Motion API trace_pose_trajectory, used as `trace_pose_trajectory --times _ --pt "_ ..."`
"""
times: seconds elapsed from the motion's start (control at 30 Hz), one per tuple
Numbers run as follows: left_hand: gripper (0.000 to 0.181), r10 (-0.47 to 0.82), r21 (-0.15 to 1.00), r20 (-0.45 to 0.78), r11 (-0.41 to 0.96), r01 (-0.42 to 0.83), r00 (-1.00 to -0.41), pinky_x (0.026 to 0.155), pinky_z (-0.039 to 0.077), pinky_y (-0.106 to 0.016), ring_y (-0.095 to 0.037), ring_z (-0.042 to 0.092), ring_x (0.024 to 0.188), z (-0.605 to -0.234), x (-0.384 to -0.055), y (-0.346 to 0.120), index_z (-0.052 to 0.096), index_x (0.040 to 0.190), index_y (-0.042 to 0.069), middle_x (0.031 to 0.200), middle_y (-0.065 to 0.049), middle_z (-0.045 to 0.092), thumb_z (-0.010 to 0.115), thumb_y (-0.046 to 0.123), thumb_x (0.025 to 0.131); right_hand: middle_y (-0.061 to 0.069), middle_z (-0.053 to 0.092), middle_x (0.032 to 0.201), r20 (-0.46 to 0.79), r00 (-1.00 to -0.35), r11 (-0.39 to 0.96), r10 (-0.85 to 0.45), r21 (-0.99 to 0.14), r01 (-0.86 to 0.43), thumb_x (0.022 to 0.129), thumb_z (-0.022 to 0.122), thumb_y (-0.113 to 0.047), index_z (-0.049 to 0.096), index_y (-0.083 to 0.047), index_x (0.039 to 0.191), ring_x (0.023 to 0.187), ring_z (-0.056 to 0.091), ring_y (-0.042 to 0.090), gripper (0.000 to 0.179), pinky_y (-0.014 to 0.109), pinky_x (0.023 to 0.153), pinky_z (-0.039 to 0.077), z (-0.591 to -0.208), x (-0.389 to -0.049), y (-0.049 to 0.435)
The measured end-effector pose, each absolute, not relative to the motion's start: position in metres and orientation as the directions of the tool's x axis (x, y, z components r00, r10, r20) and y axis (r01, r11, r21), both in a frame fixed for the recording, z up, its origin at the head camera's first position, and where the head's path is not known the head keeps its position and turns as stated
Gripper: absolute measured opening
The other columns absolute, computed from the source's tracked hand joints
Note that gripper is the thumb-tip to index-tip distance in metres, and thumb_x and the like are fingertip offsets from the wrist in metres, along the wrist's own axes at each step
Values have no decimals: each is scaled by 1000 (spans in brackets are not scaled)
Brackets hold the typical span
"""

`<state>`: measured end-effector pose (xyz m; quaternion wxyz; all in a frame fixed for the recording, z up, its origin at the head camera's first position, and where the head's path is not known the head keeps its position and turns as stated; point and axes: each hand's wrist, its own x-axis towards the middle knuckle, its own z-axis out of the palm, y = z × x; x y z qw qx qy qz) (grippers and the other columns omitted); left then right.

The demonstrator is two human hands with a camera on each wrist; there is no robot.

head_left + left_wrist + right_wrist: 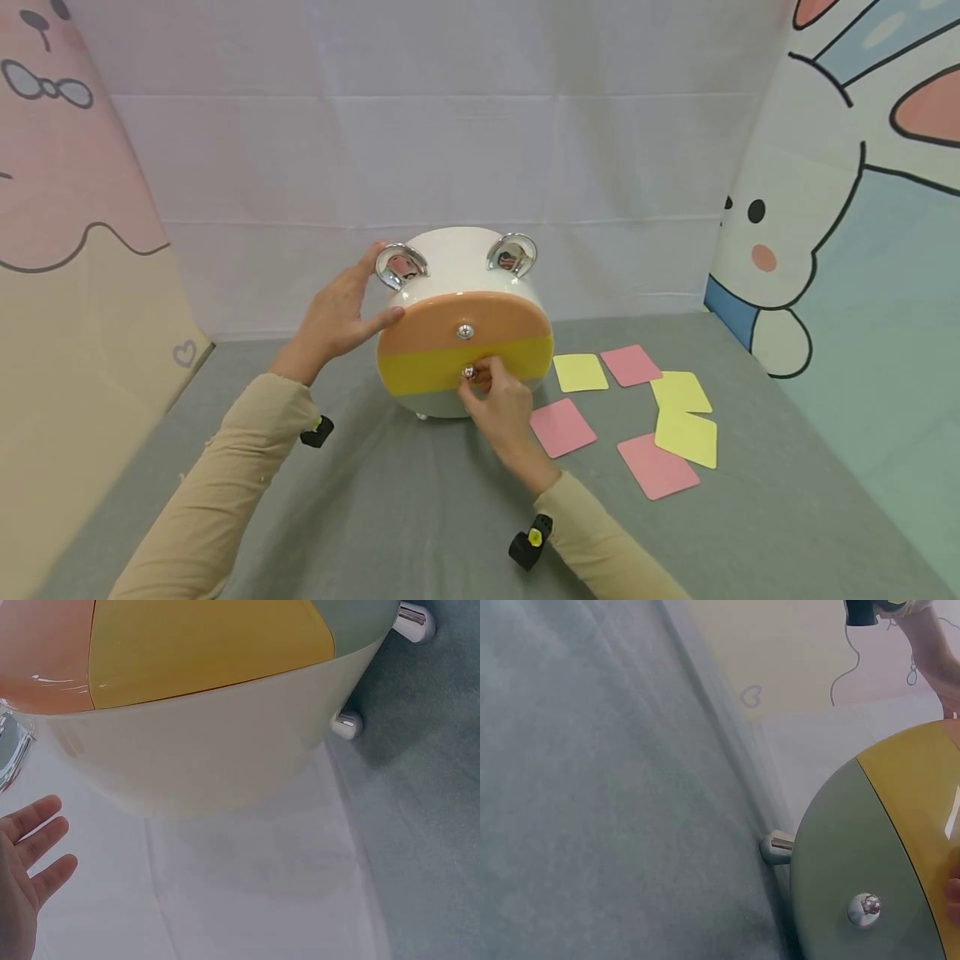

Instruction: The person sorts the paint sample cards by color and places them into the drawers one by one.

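A rounded white drawer box [457, 258] stands on short silver feet, with orange, yellow and green bands on its front. Two shiny silver ear-like pieces sit on top. My left hand [337, 312] is at the box's upper left, its thumb by the orange drawer front [427, 321]. In the left wrist view the left fingers [45, 832] are extended. My right hand [502, 408] pinches the silver knob [468, 372] of the yellow drawer front [420, 371]. Only a bit of the right fingers [952, 891] shows in the right wrist view, beside the green drawer's knob [864, 910].
Several pink and yellow paper squares lie to the right of the box, including a pink square [564, 427] nearby and overlapping yellow squares [686, 437]. A grey cloth [360, 517] covers the table. White and cartoon-printed curtains [832, 275] enclose the back and sides.
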<state>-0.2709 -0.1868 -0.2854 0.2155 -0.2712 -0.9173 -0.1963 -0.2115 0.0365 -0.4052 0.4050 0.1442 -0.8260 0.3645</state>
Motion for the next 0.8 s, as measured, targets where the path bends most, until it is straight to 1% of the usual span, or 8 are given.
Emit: trace_pose_trajectory --times 0.17,0.4,0.5,0.6,0.8 --pt "86 418 240 506 772 589 -754 86 40 -55 -37 44 118 -285 -271 -186 10 147 23 135 -17 43 58 51 81 -1 62 64 753 -652 659 93 -537 -527 71 70 -16 56 -8 79 55 57 8 18 23 49 45 -406 -212 36" --pt "87 416 243 490 779 578 -766 88 39 -55 -37 43 119 -286 -271 -187 9 147 23 137 -17 41 58 52 81 -1 62 64 741 -667 658 77 -541 -524 70 71 -15 57 -8 78 53 57 8 18 22 49 45 -406 -207 38" --pt "87 417 244 482 781 575 -771 89 39 -55 -37 42 120 -286 -272 -188 8 147 24 138 -17 40 57 52 82 -2 62 63 741 -668 653 73 -541 -530 69 72 -15 57 -8 77 52 57 8 18 21 48 45 -406 -201 41" --pt "87 417 242 477 784 571 -774 89 39 -56 -37 41 121 -285 -272 -188 8 147 24 138 -17 40 56 53 82 -1 62 63 735 -676 620 62 -559 -550 69 72 -14 57 -7 76 52 58 9 18 20 48 45 -405 -193 43" --pt "86 422 244 486 776 582 -765 89 38 -56 -38 43 119 -285 -272 -187 9 147 23 137 -18 41 55 55 81 -1 62 66 697 -716 555 39 -611 -565 69 72 -12 56 -7 78 53 56 8 18 16 50 45 -403 -175 48"
